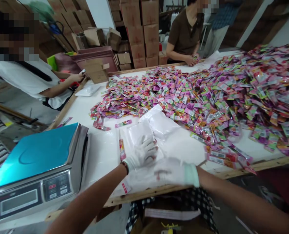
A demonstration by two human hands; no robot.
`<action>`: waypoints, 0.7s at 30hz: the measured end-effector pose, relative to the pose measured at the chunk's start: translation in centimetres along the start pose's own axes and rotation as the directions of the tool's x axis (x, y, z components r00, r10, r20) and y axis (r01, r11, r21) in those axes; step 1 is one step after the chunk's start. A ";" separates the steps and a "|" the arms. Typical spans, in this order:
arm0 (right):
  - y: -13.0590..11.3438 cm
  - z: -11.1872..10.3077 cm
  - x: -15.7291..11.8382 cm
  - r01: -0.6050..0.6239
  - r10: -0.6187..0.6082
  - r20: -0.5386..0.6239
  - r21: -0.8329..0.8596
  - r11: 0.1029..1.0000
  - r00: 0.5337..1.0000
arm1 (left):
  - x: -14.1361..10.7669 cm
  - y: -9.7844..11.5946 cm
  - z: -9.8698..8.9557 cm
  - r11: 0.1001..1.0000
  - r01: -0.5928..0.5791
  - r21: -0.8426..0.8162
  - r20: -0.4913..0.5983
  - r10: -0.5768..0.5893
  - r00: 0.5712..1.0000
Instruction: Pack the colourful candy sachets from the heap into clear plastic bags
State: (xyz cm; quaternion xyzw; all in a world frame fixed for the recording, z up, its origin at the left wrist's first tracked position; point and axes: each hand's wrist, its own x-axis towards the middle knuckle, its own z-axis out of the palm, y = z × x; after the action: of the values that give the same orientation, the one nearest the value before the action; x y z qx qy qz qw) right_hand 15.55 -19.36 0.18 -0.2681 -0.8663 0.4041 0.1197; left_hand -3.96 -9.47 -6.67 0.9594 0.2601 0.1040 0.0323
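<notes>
My left hand (142,153), in a white glove with bare-looking fingertips, rests on white plastic bags (138,131) at the table's front edge. Its fingers are bent, and what they hold, if anything, is hidden. Beside it on the right, my right hand (171,171), also gloved, is smeared by motion over the white plastic. Another white bag (165,125) lies just beyond them. One colourful sachet (121,149) lies left of my left hand, and another (123,123) lies farther back.
A scale (37,152) with a blue top stands at the left. A large heap of colourful sachets (208,94) covers the table's back and right. A person in white stands at the left, another in brown across the table. An open carton (97,71) sits at the far edge.
</notes>
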 end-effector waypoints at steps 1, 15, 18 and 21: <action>1.4 -0.8 0.1 -0.100 0.091 -0.113 -0.071 0.992 0.989 | -0.4 -0.1 -0.2 0.998 -0.064 -0.017 0.017 0.064 0.998; 9.1 1.8 4.1 -0.687 0.695 -0.119 0.108 0.719 0.709 | -3.8 0.8 2.3 0.971 0.238 0.020 -0.124 -0.234 0.964; 8.3 2.0 3.4 -0.713 0.688 -0.223 -0.052 0.699 0.690 | -2.6 1.2 2.2 0.975 0.194 0.105 -0.012 -0.193 0.981; 7.4 1.7 1.9 -0.650 0.556 -0.351 -0.267 0.712 0.754 | -2.0 1.8 2.1 0.971 0.199 0.131 0.007 -0.201 0.980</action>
State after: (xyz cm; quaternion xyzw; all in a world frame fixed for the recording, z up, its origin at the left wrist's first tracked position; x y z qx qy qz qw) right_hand 15.99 -15.46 -6.62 -0.6031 -0.7682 0.2122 0.0327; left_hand -4.30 -12.10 -8.89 0.9294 0.3612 0.0732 -0.0174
